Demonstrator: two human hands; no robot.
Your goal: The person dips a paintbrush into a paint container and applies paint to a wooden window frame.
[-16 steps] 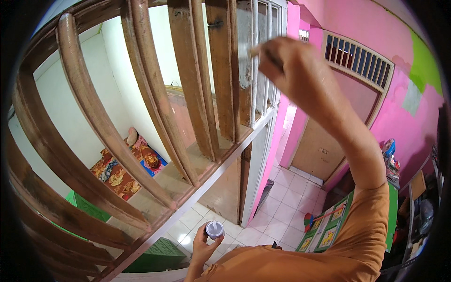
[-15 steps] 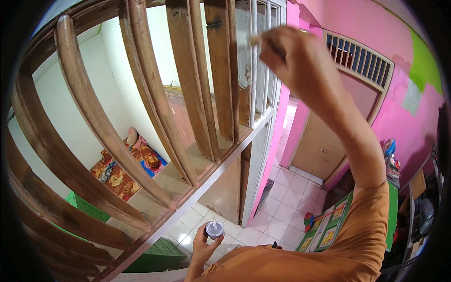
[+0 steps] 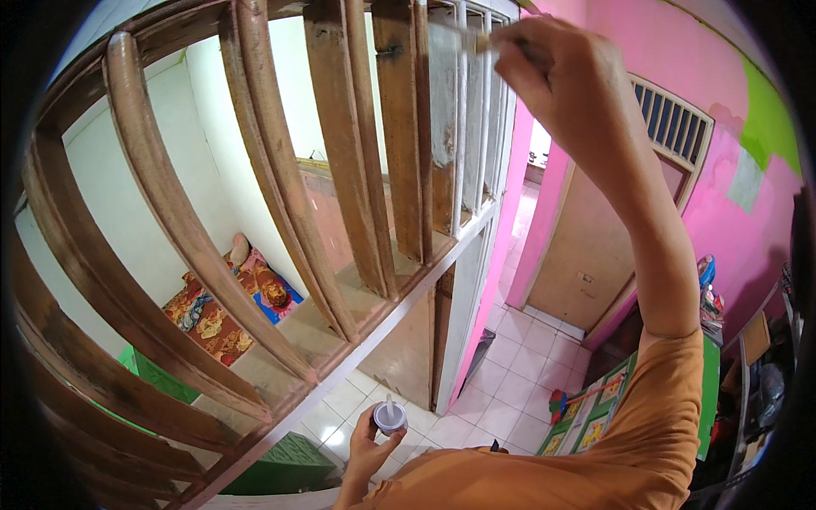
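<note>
My right hand (image 3: 557, 64) is raised high at the upper right of the frame, its fingers closed around a small paintbrush (image 3: 481, 41). The brush's tip is smeared by motion and lies by the white-painted bars (image 3: 461, 127) of the wooden lattice; whether it touches them I cannot tell. Low in the middle, my left hand (image 3: 367, 446) grips a small round cup (image 3: 390, 416) from the side. Pale grey-white paint shows inside the cup, with a light stick standing up against its far rim.
Curved brown wooden slats (image 3: 246, 153) fill the left, standing on a ledge (image 3: 382, 319). Through them a patterned mattress (image 3: 225, 319) shows. A green cabinet (image 3: 608, 395) and a crowded shelf (image 3: 756, 408) stand at the right, by a brown door (image 3: 586, 242) in a pink wall.
My right hand has shifted slightly right and up along with the paintbrush, and the view has turned a little. My left hand still holds the cup in nearly the same place.
</note>
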